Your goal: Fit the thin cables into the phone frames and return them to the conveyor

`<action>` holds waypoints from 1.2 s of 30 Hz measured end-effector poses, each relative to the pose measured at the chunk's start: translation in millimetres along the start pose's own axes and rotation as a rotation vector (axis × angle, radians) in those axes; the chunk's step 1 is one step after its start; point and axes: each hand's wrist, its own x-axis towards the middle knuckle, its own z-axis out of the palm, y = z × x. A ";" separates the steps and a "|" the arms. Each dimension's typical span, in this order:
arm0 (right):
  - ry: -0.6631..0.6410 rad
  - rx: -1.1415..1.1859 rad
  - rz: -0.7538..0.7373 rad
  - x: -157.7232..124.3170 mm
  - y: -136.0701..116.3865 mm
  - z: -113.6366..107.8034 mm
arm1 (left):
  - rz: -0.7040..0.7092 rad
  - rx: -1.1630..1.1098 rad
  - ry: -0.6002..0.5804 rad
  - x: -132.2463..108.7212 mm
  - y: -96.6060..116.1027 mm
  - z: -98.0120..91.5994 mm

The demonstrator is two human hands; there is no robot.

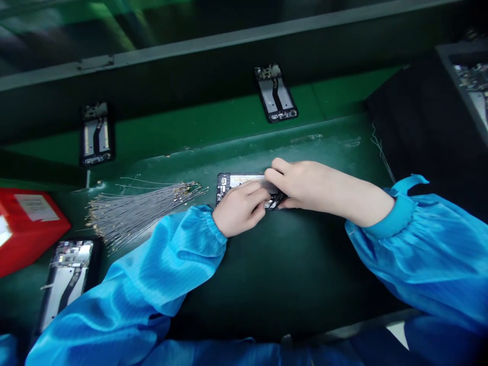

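Observation:
An opened phone body lies lengthwise on the green work surface, its small boards and metal plate exposed. Over its middle my left hand is closed, fingertips pinched; whatever lies between them is too small to make out. At the phone's right end my right hand is closed around a thin dark tool that looks like tweezers, pointing down at the phone. Both hands hide much of the phone. Left of it lies a fanned bundle of thin grey cables with small metal ends.
Two more opened phones, one at back left and one at back centre, lie on the green strip. Another opened phone is by my left sleeve, near a red box. A dark box stands at right.

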 end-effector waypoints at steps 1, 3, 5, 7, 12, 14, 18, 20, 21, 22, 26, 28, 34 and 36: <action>-0.005 -0.013 -0.001 0.4 -1.0 -0.4 | 0.000 0.002 -0.005 0.1 -0.3 0.0; -0.012 -0.033 0.000 1.1 -3.1 -1.0 | -0.003 0.003 -0.019 0.3 -0.8 0.2; -0.013 -0.050 0.004 1.9 -5.3 -1.8 | -0.005 0.006 -0.023 0.3 -1.1 0.5; -0.021 -0.056 0.010 3.1 -7.0 -2.7 | 0.002 0.013 -0.013 0.0 -1.3 0.5; -0.108 0.023 0.037 6.4 -5.9 -3.6 | 0.056 0.001 -0.061 -0.6 -1.5 -3.3; -0.142 0.058 0.057 7.1 -4.4 -3.0 | 0.091 -0.015 -0.085 -0.4 -1.5 -5.3; -0.172 0.095 0.085 10.3 -6.5 -4.1 | 0.120 -0.008 -0.106 0.4 -1.2 -7.2; -0.216 0.101 0.112 14.2 -10.8 -7.6 | 0.121 -0.006 -0.112 0.5 -0.7 -7.3; -0.257 0.101 0.134 16.4 -13.1 -10.0 | 0.120 -0.009 -0.113 0.4 -0.5 -7.2; -0.301 0.100 0.159 18.5 -15.0 -12.3 | 0.120 -0.014 -0.112 0.1 -0.2 -7.2; -0.279 0.103 0.169 17.4 -13.9 -14.8 | 0.114 -0.045 -0.074 -1.8 0.8 -7.3; -0.148 0.138 0.142 8.4 -8.7 -9.5 | 0.111 -0.049 -0.029 -2.9 1.2 -7.3; 0.133 0.222 0.187 -23.6 -1.2 17.4 | 0.104 0.018 0.153 -4.3 1.6 -7.3; 0.159 0.147 0.191 -18.9 -1.0 22.3 | 0.104 0.039 0.203 -4.8 2.0 -7.0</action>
